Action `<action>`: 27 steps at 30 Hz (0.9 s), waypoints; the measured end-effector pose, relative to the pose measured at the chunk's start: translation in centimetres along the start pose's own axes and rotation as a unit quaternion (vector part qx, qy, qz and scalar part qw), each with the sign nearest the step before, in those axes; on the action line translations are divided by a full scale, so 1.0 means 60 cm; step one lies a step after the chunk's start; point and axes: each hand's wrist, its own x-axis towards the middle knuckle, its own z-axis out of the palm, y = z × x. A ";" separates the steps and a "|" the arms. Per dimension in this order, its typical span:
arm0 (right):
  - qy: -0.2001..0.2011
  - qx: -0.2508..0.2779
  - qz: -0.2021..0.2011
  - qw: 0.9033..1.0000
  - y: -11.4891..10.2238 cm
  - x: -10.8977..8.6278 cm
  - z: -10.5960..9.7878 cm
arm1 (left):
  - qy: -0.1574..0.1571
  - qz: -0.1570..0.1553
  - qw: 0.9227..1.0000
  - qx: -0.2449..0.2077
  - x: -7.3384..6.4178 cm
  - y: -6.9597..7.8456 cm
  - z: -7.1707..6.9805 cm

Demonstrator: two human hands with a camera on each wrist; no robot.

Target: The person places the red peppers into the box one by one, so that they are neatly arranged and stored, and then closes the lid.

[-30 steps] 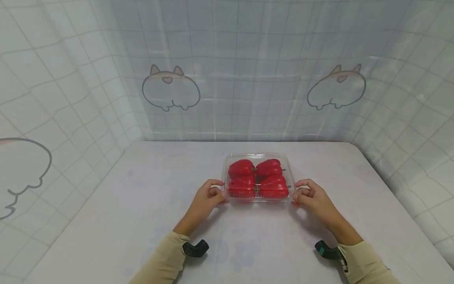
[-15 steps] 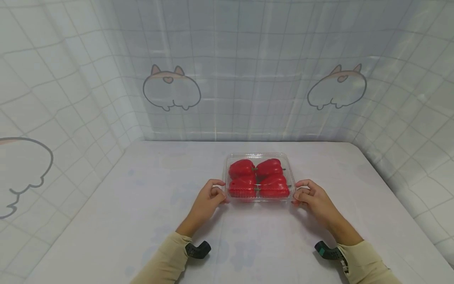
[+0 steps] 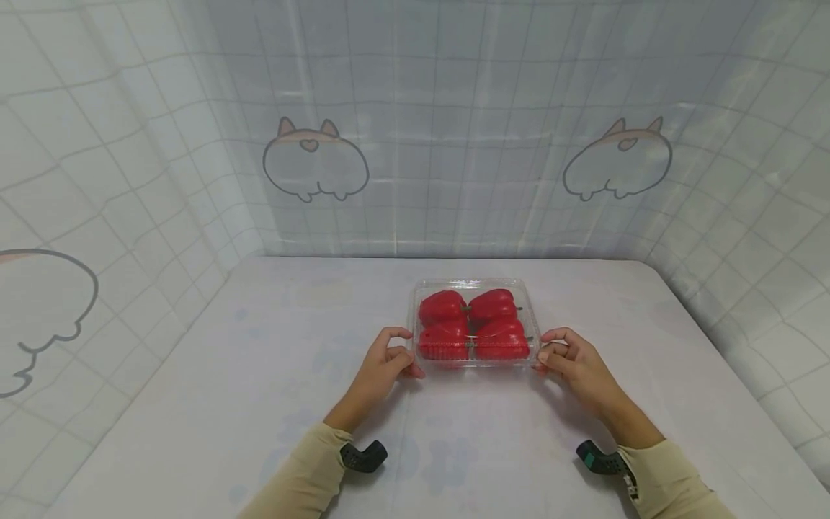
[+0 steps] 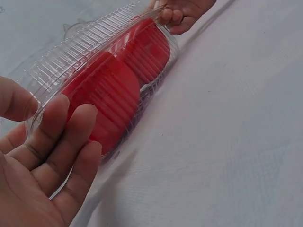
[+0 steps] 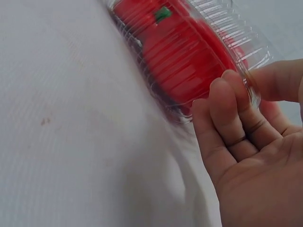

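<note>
A clear plastic clamshell box (image 3: 470,284) sits towards the back of the white table, with several red bell peppers (image 3: 501,340) inside in two rows. Its lid looks closed. At the near left corner my left hand (image 3: 381,371) pinches the rim; the left wrist view shows the thumb over the ribbed edge (image 4: 52,75) and the fingers curled in front of it. Opposite, my right hand (image 3: 573,364) pinches the rim at the near right corner, thumb behind and fingertips in front. A green stem (image 5: 162,13) shows through the box wall in the right wrist view.
The box stands on a pale, faintly patterned table cover (image 3: 259,404). Grid-patterned curtains (image 3: 467,166) with animal drawings enclose the back and both sides. Dark devices (image 3: 364,457) sit on both wrists, at the cuffs of the beige sleeves (image 3: 298,472).
The lower fingers of my left hand have shifted slightly right, below the box's corner. Box and right hand stay practically where they were.
</note>
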 end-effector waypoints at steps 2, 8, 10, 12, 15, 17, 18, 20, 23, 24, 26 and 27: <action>0.001 -0.002 -0.003 1.000 0.001 0.000 0.001 | -0.001 -0.001 1.000 -0.002 0.001 -0.002 0.001; 0.010 -0.021 0.012 1.000 0.001 -0.001 0.003 | 0.009 -0.012 1.000 -0.006 0.000 -0.006 0.004; 0.012 -0.026 0.017 0.999 -0.001 -0.002 0.004 | 0.013 -0.019 1.000 -0.007 -0.001 -0.005 0.005; 0.013 -0.024 0.023 0.999 -0.003 -0.002 0.005 | 0.015 -0.020 1.000 -0.010 -0.002 -0.005 0.005; 0.011 -0.009 0.037 0.999 -0.004 -0.001 0.004 | 0.017 -0.019 1.000 -0.013 -0.002 -0.004 0.006; 0.010 0.005 0.048 0.999 -0.003 -0.001 0.004 | 0.020 -0.018 0.999 -0.017 -0.002 -0.004 0.006; 0.010 0.010 0.052 0.999 -0.002 -0.001 0.004 | 0.021 -0.019 0.999 -0.019 -0.002 -0.003 0.007; 0.015 0.016 0.060 0.998 0.000 0.000 0.004 | 0.024 -0.026 0.999 -0.025 -0.002 -0.003 0.006; 0.021 0.017 0.060 0.998 0.002 0.001 0.005 | 0.028 -0.038 0.998 -0.034 -0.002 0.000 0.007; 0.023 0.018 0.059 0.998 0.002 0.001 0.005 | 0.029 -0.042 0.998 -0.036 -0.002 0.000 0.008; 0.023 0.021 0.054 0.998 0.001 0.000 0.006 | 0.032 -0.048 0.997 -0.041 -0.001 0.000 0.009; 0.022 0.023 0.051 0.998 0.001 0.000 0.006 | 0.034 -0.050 0.997 -0.045 0.001 0.000 0.011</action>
